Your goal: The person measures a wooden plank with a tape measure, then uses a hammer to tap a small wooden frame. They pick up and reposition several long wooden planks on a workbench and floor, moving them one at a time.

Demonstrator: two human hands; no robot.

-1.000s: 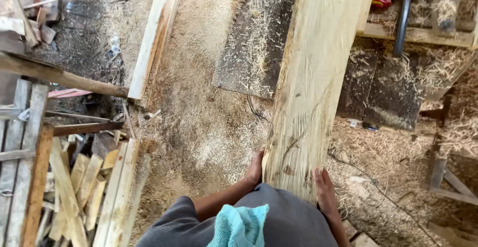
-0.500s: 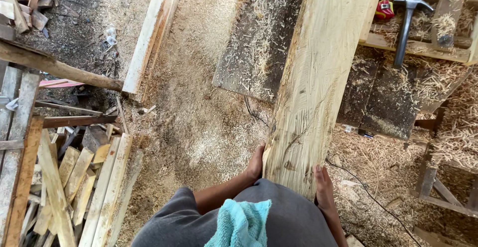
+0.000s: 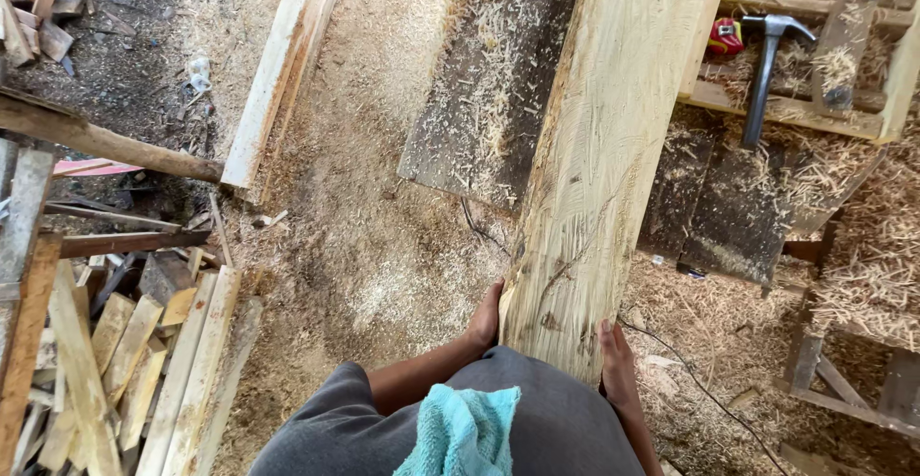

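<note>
Rough pale plank (image 3: pixel 613 150) gripped at its near end.
It runs away over sawdust; the left hand (image 3: pixel 485 318) and right hand (image 3: pixel 616 366) press flat against its edges, fingers straight. A hammer (image 3: pixel 767 64) lies well apart; offcuts (image 3: pixel 125 361) are heaped left.

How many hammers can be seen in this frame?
1. A single hammer lies at upper right on a wooden frame, next to a small red object, well away from both hands gripping the big plank. Shavings could hide others.
</note>
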